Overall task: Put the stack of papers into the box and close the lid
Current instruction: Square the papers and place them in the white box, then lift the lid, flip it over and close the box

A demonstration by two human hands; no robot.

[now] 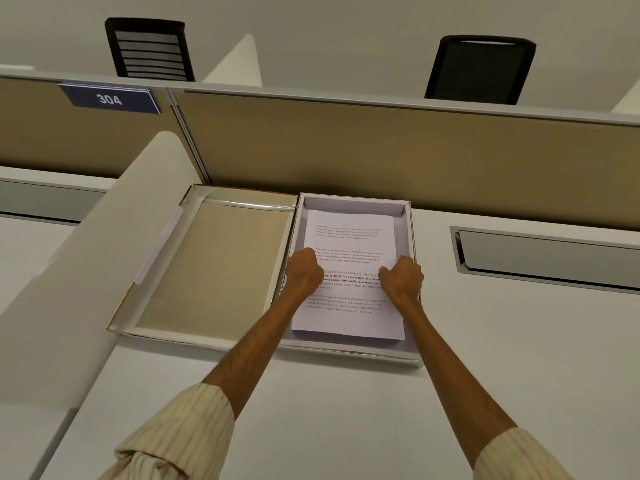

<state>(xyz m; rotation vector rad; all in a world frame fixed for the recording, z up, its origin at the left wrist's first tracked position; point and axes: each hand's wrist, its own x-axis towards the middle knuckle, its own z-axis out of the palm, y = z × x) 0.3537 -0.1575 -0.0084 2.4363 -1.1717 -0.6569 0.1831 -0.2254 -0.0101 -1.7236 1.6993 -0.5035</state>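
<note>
A white shallow box (349, 201) lies open on the desk against the partition. Its lid (214, 265), tan inside, lies flat to the left, joined along the box's left wall. A stack of printed papers (349, 313) sits inside the box, slightly skewed. My left hand (304, 271) grips the stack's left edge with curled fingers. My right hand (401, 277) holds the right edge the same way. Both hands are inside the box walls; whether the stack rests fully on the bottom cannot be told.
A tan partition (381, 150) rises just behind the box, with a "304" sign (110, 98). A curved white divider (86, 271) stands left of the lid. A cable slot (547, 258) is set into the desk at right. Two black chairs (149, 50) stand beyond.
</note>
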